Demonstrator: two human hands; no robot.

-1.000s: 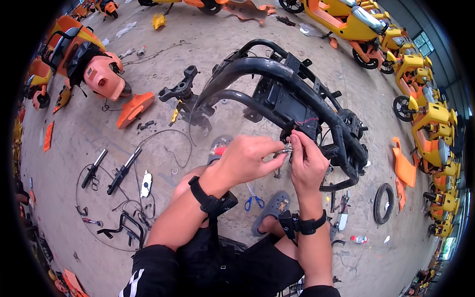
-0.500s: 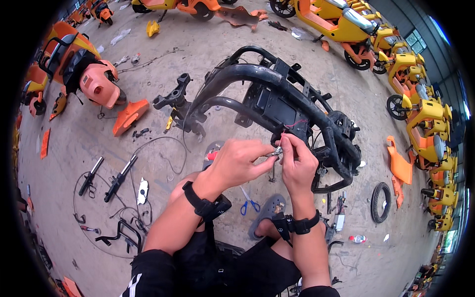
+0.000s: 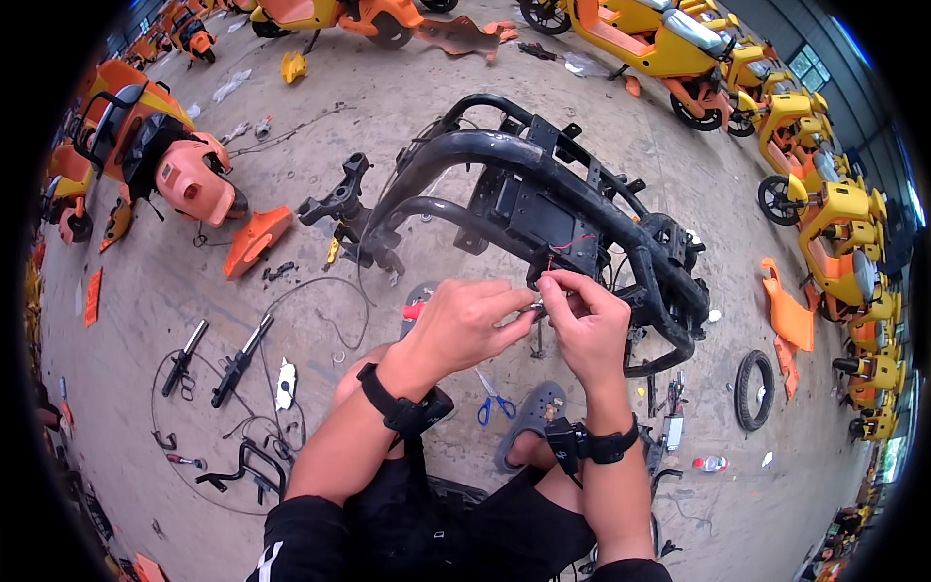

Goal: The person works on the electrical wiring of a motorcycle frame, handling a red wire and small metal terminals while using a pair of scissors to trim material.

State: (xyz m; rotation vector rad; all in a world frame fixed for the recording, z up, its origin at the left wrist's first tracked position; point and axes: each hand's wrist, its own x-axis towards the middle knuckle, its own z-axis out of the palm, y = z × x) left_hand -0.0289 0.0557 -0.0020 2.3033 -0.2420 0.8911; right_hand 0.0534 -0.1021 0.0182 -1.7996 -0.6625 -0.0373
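Both my hands meet in front of a black tubular scooter frame point(image 3: 524, 155). My left hand point(image 3: 458, 325) is closed, its fingertips on a small silvery metal piece point(image 3: 535, 306) whose kind I cannot make out. Thumb and forefinger of my right hand point(image 3: 590, 325) are pinched at the end of a thin red wire point(image 3: 551, 263), right beside that piece. The wire comes out of the frame near its dark flat box section point(image 3: 538, 215). My fingers hide most of what lies between them.
Blue-handled scissors point(image 3: 495, 407) lie by my shoe point(image 3: 533, 417). Fork tubes point(image 3: 238, 361), cables and a black bracket point(image 3: 247, 466) are on the floor at left. A tyre point(image 3: 754, 390), orange panels point(image 3: 787, 320) and a bottle point(image 3: 711, 464) lie at right; yellow scooters point(image 3: 824, 223) stand beyond.
My right hand has shifted slightly right and down, and its fingertips have come a little apart from the left ones. Less of the silvery piece shows now. The view has tilted slightly.
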